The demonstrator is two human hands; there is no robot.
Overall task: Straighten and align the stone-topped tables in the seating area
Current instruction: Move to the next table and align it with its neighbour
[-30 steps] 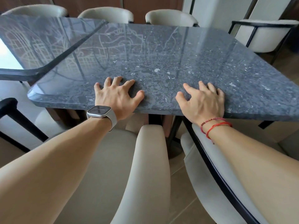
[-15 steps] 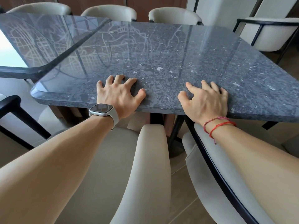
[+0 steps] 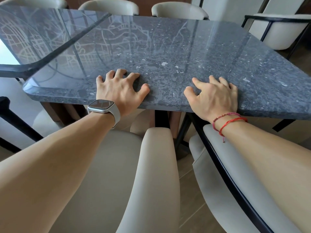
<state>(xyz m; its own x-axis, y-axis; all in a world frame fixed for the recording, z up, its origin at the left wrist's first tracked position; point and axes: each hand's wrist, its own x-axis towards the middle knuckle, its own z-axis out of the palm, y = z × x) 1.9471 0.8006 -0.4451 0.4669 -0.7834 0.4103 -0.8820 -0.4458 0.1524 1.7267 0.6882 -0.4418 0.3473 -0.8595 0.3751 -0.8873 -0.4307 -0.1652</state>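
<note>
I see my left hand and my right hand both pressed flat on the near edge of the stone-topped table, fingers spread wide and bent at the knuckles, tips on the top surface, wrists hanging past the rim. Neither hand is closed around anything; they only bear on the slab. A second table lies to my left, its long edge close along this one's far left side, the gap between them widening toward me. I read no brand or writing anywhere; the watch face on my left wrist is dark. I count two tables, two red bracelets on my right wrist, and seven pale chairs.
</note>
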